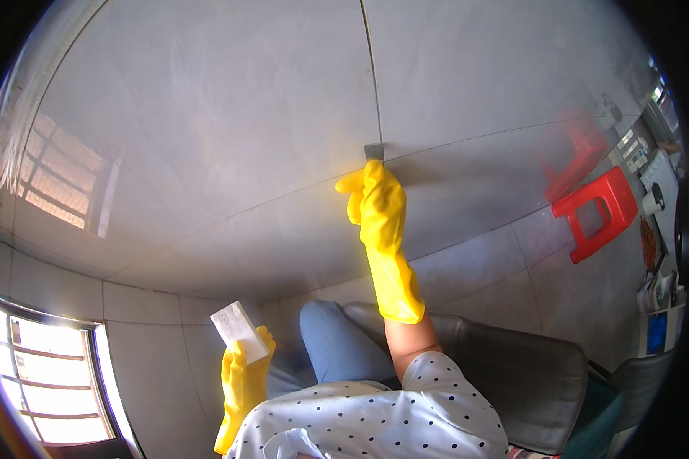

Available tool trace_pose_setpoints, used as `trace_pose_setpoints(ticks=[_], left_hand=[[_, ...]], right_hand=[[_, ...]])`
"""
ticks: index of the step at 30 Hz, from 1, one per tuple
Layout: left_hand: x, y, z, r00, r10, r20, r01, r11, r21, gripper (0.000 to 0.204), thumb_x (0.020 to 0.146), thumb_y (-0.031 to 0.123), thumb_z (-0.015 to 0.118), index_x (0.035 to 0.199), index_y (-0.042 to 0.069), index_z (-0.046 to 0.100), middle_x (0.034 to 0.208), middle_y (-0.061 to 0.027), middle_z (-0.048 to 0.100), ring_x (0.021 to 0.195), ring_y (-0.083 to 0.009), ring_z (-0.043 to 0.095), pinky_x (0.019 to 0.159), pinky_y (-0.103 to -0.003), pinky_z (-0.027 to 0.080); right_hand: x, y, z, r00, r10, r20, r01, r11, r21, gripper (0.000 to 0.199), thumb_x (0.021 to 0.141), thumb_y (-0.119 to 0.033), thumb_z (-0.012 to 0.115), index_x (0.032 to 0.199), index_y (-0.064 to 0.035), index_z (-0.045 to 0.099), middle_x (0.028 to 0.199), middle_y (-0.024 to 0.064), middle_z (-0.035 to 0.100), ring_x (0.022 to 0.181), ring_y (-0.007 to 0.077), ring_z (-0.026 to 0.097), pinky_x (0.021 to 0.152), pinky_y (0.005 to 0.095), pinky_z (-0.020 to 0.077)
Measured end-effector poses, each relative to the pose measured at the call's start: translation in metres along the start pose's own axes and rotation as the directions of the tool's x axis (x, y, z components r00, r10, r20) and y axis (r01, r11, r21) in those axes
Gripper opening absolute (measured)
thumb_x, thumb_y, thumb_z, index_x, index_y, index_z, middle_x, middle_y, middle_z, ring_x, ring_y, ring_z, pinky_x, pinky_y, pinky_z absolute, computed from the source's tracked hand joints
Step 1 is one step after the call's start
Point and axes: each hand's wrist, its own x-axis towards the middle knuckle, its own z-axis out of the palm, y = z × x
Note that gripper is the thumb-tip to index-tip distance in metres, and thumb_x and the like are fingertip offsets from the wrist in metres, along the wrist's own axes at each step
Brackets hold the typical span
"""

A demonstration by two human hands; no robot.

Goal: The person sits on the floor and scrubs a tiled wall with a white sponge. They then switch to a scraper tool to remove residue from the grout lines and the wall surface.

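- Head view: at the centre of the frame, the right hand, in a long yellow rubber glove, reaches up to a large, glossy grey tiled surface.
- Its fingers are folded together around the lower end of a small, flat, dark grey squarish piece, while one yellow digit points toward the left; the handle part, if any, is hidden inside the glove.
- That piece sits slightly above the middle of the frame, just where a dark vertical joint meets a thinner joint running across the grey tiled surface.
- At the lower left of centre, the left hand, in a matching yellow rubber glove, holds a white rectangular block with faint grey marks on its face; the fingers are narrowed onto its lower end, and the block is tilted, its upper end leaning left.
- Along the lower edge, a white top with dark dots shows, and blue trousers cover the bent leg above it.
- A dark padded seat fills the lower right of centre.
- A red plastic stool stands at the right, its blurred reflection on the grey tiled surface beside it.
- A bright barred window occupies the lower left, and another barred window shape is mirrored in the gloss above it.
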Motion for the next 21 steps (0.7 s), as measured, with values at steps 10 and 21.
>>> trace_pose_setpoints(ticks=[10, 21], left_hand=[[0.000, 0.000, -0.002, 0.999, 0.013, 0.031, -0.013, 1.000, -0.004, 0.074, 0.088, 0.053, 0.078, 0.138, 0.006, 0.052, 0.134, -0.0207, 0.059, 0.126, -0.0295, 0.061, 0.111, -0.043, 0.049], [0.000, 0.001, 0.004, 1.000, 0.005, -0.006, -0.005, 1.000, -0.010, 0.074, 0.087, 0.053, 0.079, 0.138, 0.006, 0.053, 0.135, -0.0203, 0.060, 0.127, -0.0299, 0.061, 0.112, -0.043, 0.049]], right_hand=[[-0.002, 0.001, -0.001, 1.000, -0.009, -0.006, 0.009, 1.000, 0.002, 0.041, 0.110, -0.037, 0.042, 0.093, -0.0042, 0.058, 0.080, 0.0105, 0.071, 0.044, 0.0099, 0.049, 0.043, 0.0255, 0.0381], [0.006, -0.008, 0.005, 1.000, -0.012, 0.020, 0.013, 0.999, -0.040, 0.039, 0.110, -0.035, 0.042, 0.094, -0.0045, 0.059, 0.079, 0.0090, 0.070, 0.044, 0.0099, 0.049, 0.043, 0.0261, 0.0382]])
